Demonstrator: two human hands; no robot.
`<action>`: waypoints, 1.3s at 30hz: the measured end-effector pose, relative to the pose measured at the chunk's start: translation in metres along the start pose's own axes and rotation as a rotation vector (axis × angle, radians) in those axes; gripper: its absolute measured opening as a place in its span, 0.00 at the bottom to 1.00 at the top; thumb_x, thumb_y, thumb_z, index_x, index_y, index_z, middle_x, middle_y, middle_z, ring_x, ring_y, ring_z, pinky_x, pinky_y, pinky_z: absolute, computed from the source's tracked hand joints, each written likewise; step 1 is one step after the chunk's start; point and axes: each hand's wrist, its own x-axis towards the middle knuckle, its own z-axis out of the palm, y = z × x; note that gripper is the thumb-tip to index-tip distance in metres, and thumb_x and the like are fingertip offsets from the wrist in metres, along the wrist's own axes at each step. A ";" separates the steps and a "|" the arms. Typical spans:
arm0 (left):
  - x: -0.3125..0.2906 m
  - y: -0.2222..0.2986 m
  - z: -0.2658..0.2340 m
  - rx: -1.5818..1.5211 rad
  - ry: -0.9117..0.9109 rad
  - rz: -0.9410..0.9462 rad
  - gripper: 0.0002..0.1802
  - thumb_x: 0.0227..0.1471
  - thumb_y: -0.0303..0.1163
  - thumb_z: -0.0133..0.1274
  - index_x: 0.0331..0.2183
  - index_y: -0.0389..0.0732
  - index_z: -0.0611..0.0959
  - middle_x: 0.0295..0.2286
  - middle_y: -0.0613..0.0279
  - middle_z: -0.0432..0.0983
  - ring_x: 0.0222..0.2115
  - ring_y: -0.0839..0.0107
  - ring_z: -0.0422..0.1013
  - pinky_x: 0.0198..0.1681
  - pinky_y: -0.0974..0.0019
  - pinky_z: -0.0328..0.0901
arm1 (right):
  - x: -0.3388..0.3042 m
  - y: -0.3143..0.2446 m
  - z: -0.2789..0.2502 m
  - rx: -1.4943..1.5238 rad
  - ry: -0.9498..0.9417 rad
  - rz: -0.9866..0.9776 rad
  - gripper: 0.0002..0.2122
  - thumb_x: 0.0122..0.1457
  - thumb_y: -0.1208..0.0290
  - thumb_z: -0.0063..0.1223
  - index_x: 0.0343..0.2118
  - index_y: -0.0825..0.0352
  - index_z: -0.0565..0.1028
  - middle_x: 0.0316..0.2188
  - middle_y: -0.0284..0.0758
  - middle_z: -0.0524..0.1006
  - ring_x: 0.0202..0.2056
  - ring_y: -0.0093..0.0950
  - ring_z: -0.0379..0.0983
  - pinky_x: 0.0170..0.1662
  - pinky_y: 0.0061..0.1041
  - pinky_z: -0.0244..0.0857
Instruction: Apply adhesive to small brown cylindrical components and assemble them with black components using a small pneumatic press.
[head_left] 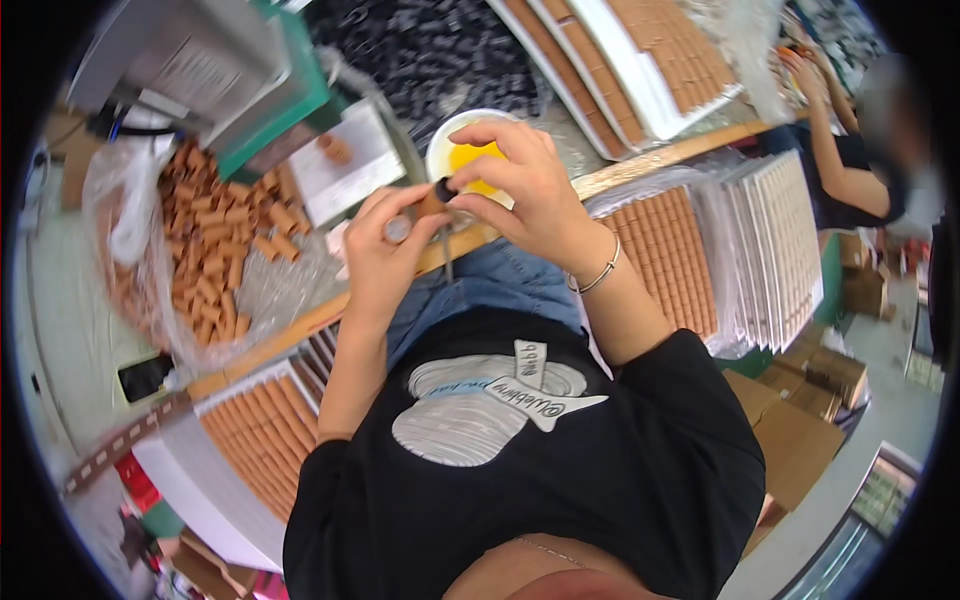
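Note:
My left hand [385,245] is closed around a short orange-brown tube [430,204], held over the near edge of the bench. At the tube's upper end sits a small black ring-like piece [444,189], pinched between the thumb and fingers of my right hand [530,190]. The black piece touches the tube; whether it is inside or only against it I cannot tell. A round, shiny, pale end [397,230] shows at my left fingers. Just behind my hands stands a white bowl [437,150] with yellow contents, partly hidden by my right hand.
Loose orange-brown tubes [215,235] lie in a plastic bag at left, beside a green and grey machine [235,90]. Black parts [420,60] are heaped at the back. Trays of tubes [660,60] lie back right; more trays [665,260] stand below the bench edge. Another person's arm [845,170] is at far right.

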 end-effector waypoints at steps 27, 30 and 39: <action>-0.003 0.002 -0.064 0.086 -0.120 -0.115 0.16 0.39 0.18 0.63 0.36 0.36 0.84 0.33 0.63 0.78 0.34 0.71 0.72 0.40 0.71 0.65 | 0.014 -0.012 0.041 0.012 -0.216 -0.040 0.17 0.44 0.73 0.62 0.40 0.61 0.75 0.30 0.30 0.74 0.35 0.30 0.71 0.37 0.31 0.58; -0.007 -0.004 -0.070 0.124 -0.188 -0.067 0.14 0.39 0.19 0.64 0.34 0.37 0.84 0.31 0.61 0.78 0.30 0.71 0.73 0.34 0.71 0.66 | 0.011 -0.025 0.058 -0.096 -0.296 -0.105 0.15 0.45 0.73 0.60 0.40 0.61 0.75 0.30 0.29 0.73 0.35 0.30 0.70 0.37 0.31 0.57; 0.053 -0.060 -0.077 0.328 0.024 -0.218 0.19 0.42 0.27 0.65 0.39 0.34 0.82 0.24 0.70 0.73 0.23 0.83 0.62 0.28 0.76 0.61 | 0.049 0.009 0.088 0.060 -0.116 0.189 0.08 0.45 0.67 0.62 0.30 0.57 0.77 0.27 0.29 0.78 0.33 0.36 0.71 0.38 0.36 0.61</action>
